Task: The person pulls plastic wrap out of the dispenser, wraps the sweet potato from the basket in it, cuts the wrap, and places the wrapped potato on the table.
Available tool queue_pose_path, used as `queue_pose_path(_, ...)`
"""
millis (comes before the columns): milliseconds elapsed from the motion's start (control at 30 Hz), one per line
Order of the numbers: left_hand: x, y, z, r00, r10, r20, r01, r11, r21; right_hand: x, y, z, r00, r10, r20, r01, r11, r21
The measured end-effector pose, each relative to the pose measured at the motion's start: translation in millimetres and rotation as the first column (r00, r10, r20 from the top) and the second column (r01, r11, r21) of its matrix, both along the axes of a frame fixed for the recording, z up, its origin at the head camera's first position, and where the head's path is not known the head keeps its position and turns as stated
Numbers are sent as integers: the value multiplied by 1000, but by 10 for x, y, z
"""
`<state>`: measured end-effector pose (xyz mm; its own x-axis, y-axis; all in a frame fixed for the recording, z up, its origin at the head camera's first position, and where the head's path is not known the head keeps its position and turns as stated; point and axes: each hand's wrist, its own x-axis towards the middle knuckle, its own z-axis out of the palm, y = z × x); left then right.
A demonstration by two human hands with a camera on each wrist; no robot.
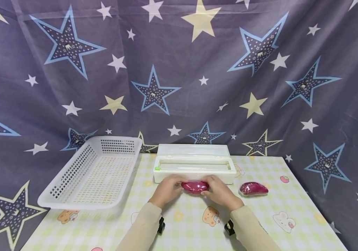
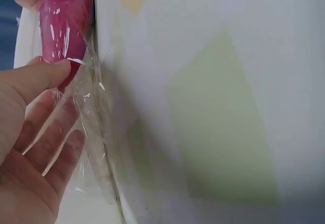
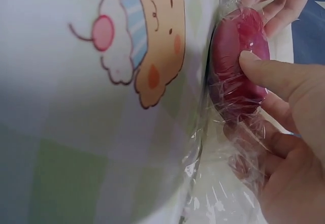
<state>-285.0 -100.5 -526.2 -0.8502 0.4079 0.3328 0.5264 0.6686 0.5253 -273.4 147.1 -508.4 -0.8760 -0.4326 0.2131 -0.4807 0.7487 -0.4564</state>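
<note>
A magenta sweet potato lies crosswise just in front of a white cling film dispenser, with loose clear film around it. My left hand pinches its tapered end, the thumb on the skin and the other fingers spread behind the film in the left wrist view. From the other end my right hand grips it, thumb pressed on its side and fingers curled behind. The dispenser's lid is raised, and a small green piece sits at its left end.
A second magenta sweet potato, shiny as if wrapped, lies to the right of my right hand. On the left stands a white perforated basket. A checked cloth covers the table, and a star-patterned curtain hangs behind it.
</note>
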Motion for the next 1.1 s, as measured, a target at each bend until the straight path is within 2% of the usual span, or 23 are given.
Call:
queue_pose_path(133, 5, -47, -9, 1000, -13, 22, 13, 1000, 11, -7, -3, -44, 1000, 7, -7, -7, 1000, -18)
queue_pose_path(300, -2, -63, 7, 999, -13, 38, 14, 999, -30, -9, 16, -75, 999, 40, -29, -42, 997, -70)
queue_pose_path(400, 6, -70, 24, 1000, -3, 20, 4, 998, -58, 2, 42, -79, 999, 44, -27, -46, 996, -77)
queue_pose_path(567, 26, -63, 84, 1000, 15, -2, -15, 997, -81, 14, 108, -45, 999, 19, -28, -22, 996, -88)
queue_pose_path(800, 79, -121, 201, 999, 32, -9, -33, 997, -70, 21, 204, 54, 999, -37, -27, 33, 989, -146)
queue_pose_path(933, 103, -176, 258, 999, 47, -24, -49, 997, -62, 27, 281, 117, 995, -65, -75, 51, 984, -169)
queue_pose_path(1100, 127, -248, 306, 998, 65, -10, -66, 997, -47, 1, 409, 179, 983, -94, -159, 65, 981, -180)
